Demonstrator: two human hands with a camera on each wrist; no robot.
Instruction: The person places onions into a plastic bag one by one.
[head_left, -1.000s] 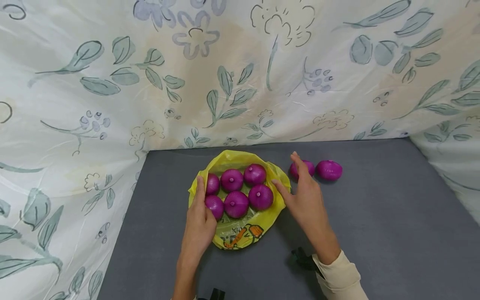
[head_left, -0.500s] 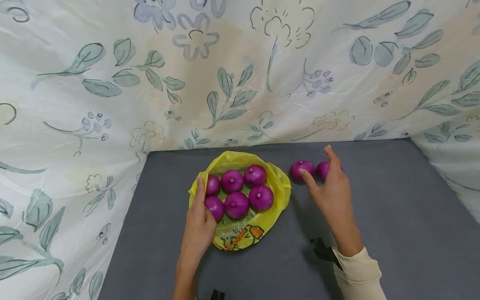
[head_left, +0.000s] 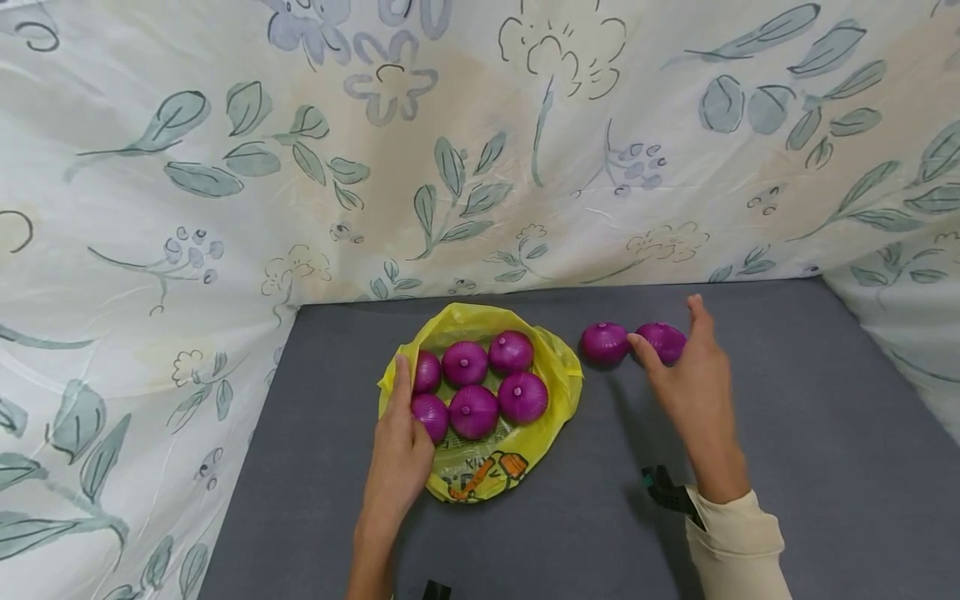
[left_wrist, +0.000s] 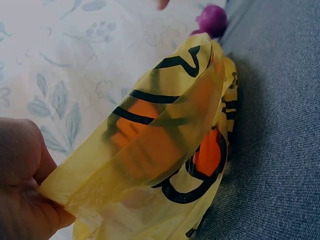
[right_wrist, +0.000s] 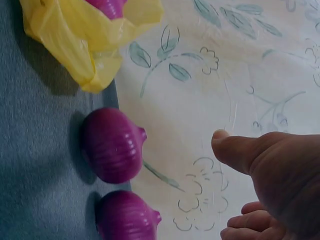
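the right hand [head_left: 693, 379] has swung from the bag's rim to the far onion [head_left: 662, 341] right of centre, fingers spread, grasping nothing. five onions sit bagged, two remain outside; the left hand [head_left: 401, 442] pinches the yellow bag [head_left: 480, 475] open.

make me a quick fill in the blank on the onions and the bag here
1. The yellow bag holds ____ purple onions.
2. Outside the bag, ____ onions lie on the grey table.
3. The left hand grips the bag's ____ edge.
4. The right hand is open above the loose onion farther from the ____.

Missing words: five; two; left; bag
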